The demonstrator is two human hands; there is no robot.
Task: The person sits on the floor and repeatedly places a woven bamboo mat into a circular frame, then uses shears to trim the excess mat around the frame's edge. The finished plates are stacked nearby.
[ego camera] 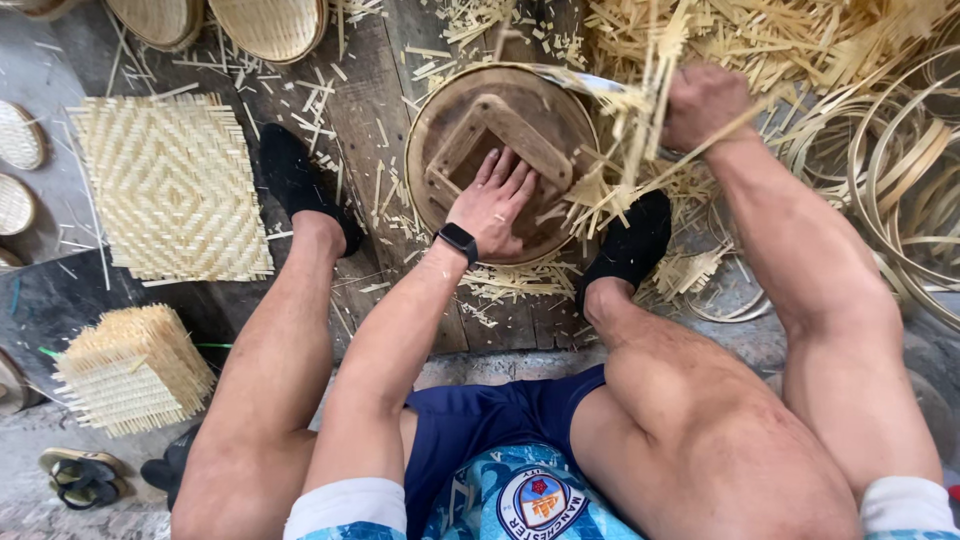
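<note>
Many loose bamboo strips (800,50) cover the far right floor, a round wooden form (500,150) sits between the feet, the left hand (492,205) presses flat on it with spread fingers, seemingly to steady it, and the right hand (705,105) grips a blade (570,80) trimming strips at its rim.

Basket-weaving workshop, woven bamboo mats (172,188), strip offcuts (770,40), hoops (905,190)

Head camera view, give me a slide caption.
Left hand presses a round wooden form; right hand grips bamboo strips.
</note>
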